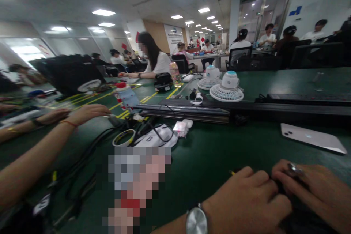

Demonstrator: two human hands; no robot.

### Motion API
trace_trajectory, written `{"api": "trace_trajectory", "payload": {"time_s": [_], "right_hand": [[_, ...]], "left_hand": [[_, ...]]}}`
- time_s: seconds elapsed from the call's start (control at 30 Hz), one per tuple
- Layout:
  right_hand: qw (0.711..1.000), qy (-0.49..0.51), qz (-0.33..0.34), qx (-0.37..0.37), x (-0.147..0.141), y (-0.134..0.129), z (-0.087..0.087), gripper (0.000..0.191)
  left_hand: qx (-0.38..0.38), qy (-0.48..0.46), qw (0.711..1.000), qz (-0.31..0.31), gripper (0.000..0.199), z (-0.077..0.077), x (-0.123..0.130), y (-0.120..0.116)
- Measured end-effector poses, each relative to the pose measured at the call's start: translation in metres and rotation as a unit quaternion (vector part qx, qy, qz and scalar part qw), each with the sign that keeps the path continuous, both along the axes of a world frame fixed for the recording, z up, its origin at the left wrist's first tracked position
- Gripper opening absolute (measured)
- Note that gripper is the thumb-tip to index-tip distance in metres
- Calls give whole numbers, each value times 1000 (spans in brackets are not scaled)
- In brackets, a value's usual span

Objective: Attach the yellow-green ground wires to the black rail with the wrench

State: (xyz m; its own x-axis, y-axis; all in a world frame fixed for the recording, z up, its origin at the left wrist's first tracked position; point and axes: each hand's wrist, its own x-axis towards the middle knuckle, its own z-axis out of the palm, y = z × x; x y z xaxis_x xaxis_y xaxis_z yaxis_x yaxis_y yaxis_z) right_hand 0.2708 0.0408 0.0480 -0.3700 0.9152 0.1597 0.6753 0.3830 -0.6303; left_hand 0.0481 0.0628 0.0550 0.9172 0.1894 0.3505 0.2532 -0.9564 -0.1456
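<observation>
My left hand, with a round silver watch on its wrist, is at the lower right over the green table. Its fingers are curled round something dark that I cannot make out, and a small yellow tip shows beside the knuckles. Close against it on the right is my right hand, wearing a ring, with its fingers bent toward the same dark thing. Beyond both hands a pale phone lies on the table, camera side up.
Another person's forearm reaches in from the left. Tape, a white pouch, cables and a pink-white case lie left of centre. Behind them are metal bars, white fans, a bottle and a seated person.
</observation>
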Motion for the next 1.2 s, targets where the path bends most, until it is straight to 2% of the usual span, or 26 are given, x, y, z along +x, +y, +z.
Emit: {"api": "trace_trajectory", "payload": {"time_s": [0.07,0.13,0.2,0.4,0.53,0.77,0.9,1.2], "right_hand": [[1000,-12,9,-2,-1,1,17,29],[1000,-27,13,-3,-3,5,30,27],[999,-37,5,-5,-3,9,36,27],[999,-41,-10,5,0,11,35,23],[1000,-8,-8,6,1,10,40,19],[997,66,-26,0,-5,6,44,17],[997,68,-30,1,-9,5,38,17],[997,74,-26,10,-13,6,30,16]], "left_hand": [[-40,14,999,20,45,6,2,1],[-81,23,996,41,45,9,1,5],[-115,25,992,50,41,10,-1,9],[-159,12,986,45,26,9,-5,12],[-184,-8,982,47,26,10,-7,13],[-166,-32,985,27,7,11,-8,15],[-178,-9,983,43,8,12,-10,17],[-205,50,976,49,27,18,-14,16]]}}
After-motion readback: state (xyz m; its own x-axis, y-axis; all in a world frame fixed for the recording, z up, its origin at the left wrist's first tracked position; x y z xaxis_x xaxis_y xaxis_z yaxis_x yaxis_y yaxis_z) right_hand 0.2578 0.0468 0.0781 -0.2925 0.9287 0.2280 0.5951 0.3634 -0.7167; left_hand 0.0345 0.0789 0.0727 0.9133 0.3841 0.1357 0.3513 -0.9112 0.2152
